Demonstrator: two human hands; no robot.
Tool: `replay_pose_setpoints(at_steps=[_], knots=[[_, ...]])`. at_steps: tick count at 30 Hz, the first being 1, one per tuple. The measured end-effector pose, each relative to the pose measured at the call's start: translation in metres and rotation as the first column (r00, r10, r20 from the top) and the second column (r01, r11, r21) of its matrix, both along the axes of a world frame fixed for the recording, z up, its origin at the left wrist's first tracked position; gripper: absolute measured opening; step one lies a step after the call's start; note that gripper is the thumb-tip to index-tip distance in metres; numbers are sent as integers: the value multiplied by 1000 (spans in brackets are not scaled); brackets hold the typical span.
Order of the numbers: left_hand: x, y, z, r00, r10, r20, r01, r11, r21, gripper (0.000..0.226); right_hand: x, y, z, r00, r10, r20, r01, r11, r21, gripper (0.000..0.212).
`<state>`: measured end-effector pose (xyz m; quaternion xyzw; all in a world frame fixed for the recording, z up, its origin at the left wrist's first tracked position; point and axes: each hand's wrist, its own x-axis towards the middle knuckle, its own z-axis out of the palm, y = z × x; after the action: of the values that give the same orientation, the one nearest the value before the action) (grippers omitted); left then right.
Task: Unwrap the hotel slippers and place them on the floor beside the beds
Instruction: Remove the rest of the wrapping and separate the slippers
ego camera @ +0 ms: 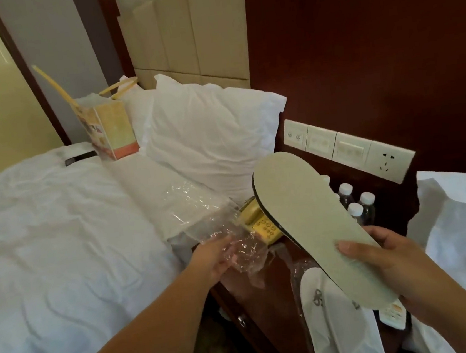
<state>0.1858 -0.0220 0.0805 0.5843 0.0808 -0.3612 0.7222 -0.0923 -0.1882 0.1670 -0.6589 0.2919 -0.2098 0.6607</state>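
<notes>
Pale grey-green, the sole of a slipper (313, 225) is facing up in the middle of the view. It is tilting from the far left down to the near right, with a dark edge showing along its left side. The right hand (389, 263) is grasping it at the near end, thumb pressing on the sole and fingers wrapping underneath. Whether a second slipper is lying beneath it cannot be told.

To the left, the left hand (215, 258) is clutching a crumpled clear plastic wrapper (217, 230), its fingers closing into the film, just above the near edge of the left bed (59, 239).

Below the raised slipper, white slippers (338, 324) are lying on the dark wooden nightstand (257, 298) between the two beds, with clear film showing around them. A yellow telephone (260, 225) and capped water bottles (356, 203) are standing farther back on the nightstand, and a remote (394, 314) is peeking out at the near right. A paper bag (110, 129) is standing on the left bed beside a white pillow (207, 138).
</notes>
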Motion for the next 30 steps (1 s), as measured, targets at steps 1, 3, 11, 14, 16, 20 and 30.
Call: replay_pose_setpoints(at_steps=[1,3,11,14,16,20,30], knots=[[3,-1,-10,999,-29,15,28,996,87,39,3,-3,-6,1000,-8,2,8,1000,11,47],[5,-4,-28,994,-103,41,86,949,305,52,10,-7,-18,1000,-23,-14,23,999,29,53],[7,-15,-77,971,-226,77,175,892,416,80,30,-4,-60,997,-10,-74,13,999,47,56],[5,-15,-73,956,-289,50,232,851,471,110,34,2,-62,996,-4,-85,6,1000,22,44],[6,-13,-69,941,-309,135,171,782,599,125,37,6,-59,997,-16,-76,15,1000,-10,42],[-5,-10,-41,857,-223,465,-27,880,473,72,45,19,-47,998,-45,-32,43,998,-53,31],[-111,12,77,830,-114,546,183,980,-73,31,44,83,5,979,-117,167,171,914,-367,32]])
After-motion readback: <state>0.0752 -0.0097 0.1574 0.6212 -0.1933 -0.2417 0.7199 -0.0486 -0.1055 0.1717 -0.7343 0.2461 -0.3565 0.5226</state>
